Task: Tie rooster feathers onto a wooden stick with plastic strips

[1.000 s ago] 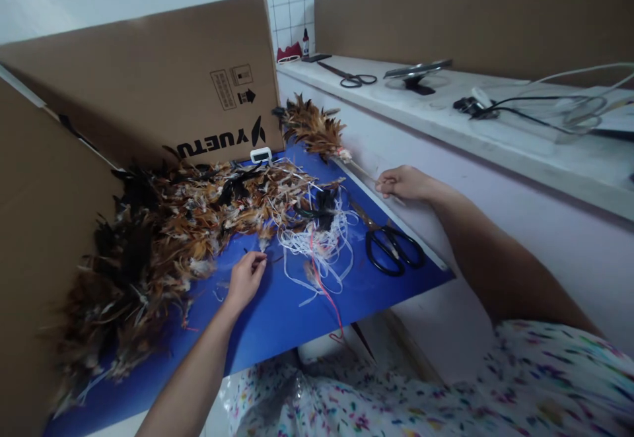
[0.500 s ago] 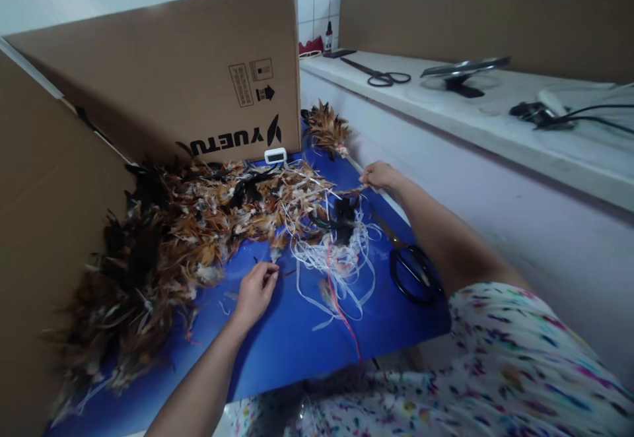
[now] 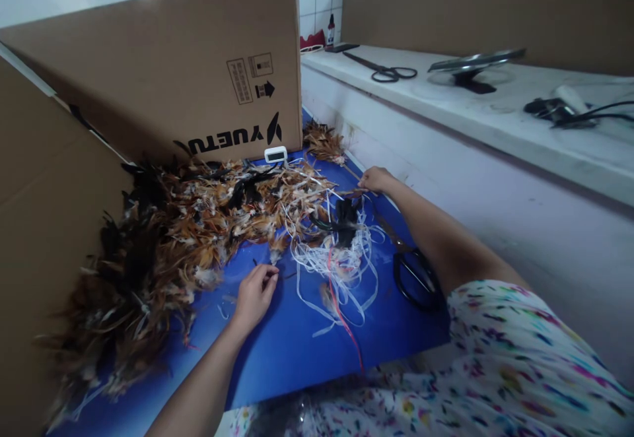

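Observation:
Stretched out toward the far right of the blue table, my right hand is closed round the thin stick of a feather duster. The duster's brown feather head lies beyond the hand, by the box corner. My left hand rests low over the table with thumb and fingers pinched together. Whatever is between them, if anything, is too small to make out. Just beyond it spreads a long heap of brown and black feathers. Between my hands lies a tangle of white plastic strips with a red string across it.
Black-handled scissors lie beside my right forearm. A cardboard box walls off the back and left. A small white digital display stands at its foot. The ledge on the right holds another pair of scissors and cables.
The feather duster's head has dropped slightly toward the table and left, my right hand still on its stick. My left hand has hardly moved. The view has shifted slightly.

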`<act>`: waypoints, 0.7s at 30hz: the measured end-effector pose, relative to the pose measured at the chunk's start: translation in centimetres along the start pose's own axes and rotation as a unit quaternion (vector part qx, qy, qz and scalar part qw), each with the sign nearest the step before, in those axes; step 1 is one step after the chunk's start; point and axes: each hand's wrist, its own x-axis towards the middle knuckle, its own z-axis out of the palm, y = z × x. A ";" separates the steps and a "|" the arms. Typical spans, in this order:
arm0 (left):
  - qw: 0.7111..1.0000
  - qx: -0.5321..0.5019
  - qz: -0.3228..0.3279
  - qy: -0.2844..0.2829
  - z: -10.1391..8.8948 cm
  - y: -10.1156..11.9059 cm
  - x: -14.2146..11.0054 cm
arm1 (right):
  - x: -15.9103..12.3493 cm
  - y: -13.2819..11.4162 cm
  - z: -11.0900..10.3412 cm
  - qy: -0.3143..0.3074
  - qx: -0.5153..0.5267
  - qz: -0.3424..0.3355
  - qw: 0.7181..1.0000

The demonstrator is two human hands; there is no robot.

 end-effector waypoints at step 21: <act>0.999 0.011 0.026 -0.020 0.5 0.3 0.1 | 1.1 -13.2 3.4 0.031 0.139 -0.086 0.986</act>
